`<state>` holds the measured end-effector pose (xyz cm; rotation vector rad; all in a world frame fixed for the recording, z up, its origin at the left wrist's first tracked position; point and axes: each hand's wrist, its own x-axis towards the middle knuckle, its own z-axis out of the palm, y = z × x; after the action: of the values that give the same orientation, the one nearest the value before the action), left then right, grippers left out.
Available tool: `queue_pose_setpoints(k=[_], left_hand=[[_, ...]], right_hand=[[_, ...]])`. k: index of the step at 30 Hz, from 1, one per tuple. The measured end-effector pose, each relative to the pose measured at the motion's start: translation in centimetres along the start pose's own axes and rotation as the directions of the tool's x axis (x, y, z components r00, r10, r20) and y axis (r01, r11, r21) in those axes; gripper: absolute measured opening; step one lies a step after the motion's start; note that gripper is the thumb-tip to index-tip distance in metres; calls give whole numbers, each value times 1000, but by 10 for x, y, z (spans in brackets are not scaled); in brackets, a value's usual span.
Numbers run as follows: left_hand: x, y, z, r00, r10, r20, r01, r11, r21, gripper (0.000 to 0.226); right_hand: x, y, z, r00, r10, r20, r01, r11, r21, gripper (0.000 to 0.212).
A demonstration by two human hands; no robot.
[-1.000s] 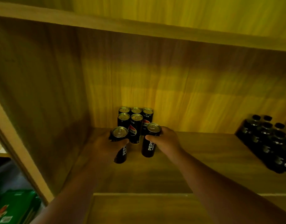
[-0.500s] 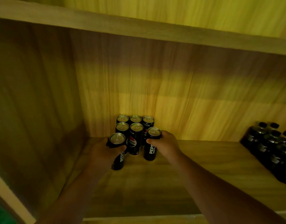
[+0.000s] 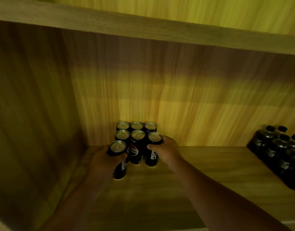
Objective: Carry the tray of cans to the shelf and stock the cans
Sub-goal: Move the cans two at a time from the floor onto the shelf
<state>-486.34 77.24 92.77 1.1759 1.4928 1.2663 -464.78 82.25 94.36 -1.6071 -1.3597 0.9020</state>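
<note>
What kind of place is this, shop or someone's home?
Probably a shop or stockroom, though I can't be sure. A deep wooden shelf holds identical black Pepsi cans packed in rows, with a block of dark bottles further right. Each hand, left hand and right hand, grips another can.

You face a wood-grain back panel (image 3: 185, 90) under dim yellowish light. A side panel (image 3: 30, 105) closes your left, and an upper board (image 3: 143, 25) runs overhead.

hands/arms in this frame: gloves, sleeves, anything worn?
Both forearms are bare up to the frame edge, with no sleeves showing. The left hand and right hand have no gloves. No watch, band or ring is visible, though the dim yellow light makes small items on the fingers hard to rule out.
</note>
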Motion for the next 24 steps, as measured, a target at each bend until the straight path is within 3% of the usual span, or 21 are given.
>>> queue_pose_setpoints(k=[10, 13, 16, 19, 21, 22, 23, 24], left_hand=[[5, -2, 3, 1000, 7, -5, -7, 1000, -5, 39], [2, -4, 5, 997, 70, -21, -67, 992, 110, 38], [1, -11, 6, 998, 63, -8, -62, 992, 107, 50], [-3, -16, 5, 1000, 19, -9, -18, 997, 74, 72], [-7, -29, -1, 999, 6, -38, 0, 987, 158, 72], [-13, -32, -5, 1000, -27, -2, 27, 985, 172, 70], [-16, -43, -13, 987, -41, 156, 27, 995, 91, 68], [-17, -61, -19, 962, 190, 194, -223, 962, 160, 64]], right_hand=[[-3, -2, 11, 1000, -19, 3, 19, 998, 63, 43], [-1, -2, 12, 999, -32, 6, 31, 997, 69, 47], [-1, 3, 15, 999, -22, 40, 20, 999, 42, 50], [1, 10, 13, 996, 19, 92, -21, 999, 28, 65], [-7, 14, 5, 994, 72, 83, -75, 997, 28, 85], [-15, 19, 1, 994, 95, 61, -96, 995, 15, 93], [-25, 26, -3, 994, 106, 36, -106, 994, -1, 96], [-36, 35, -7, 994, 111, 18, -110, 994, -23, 94]])
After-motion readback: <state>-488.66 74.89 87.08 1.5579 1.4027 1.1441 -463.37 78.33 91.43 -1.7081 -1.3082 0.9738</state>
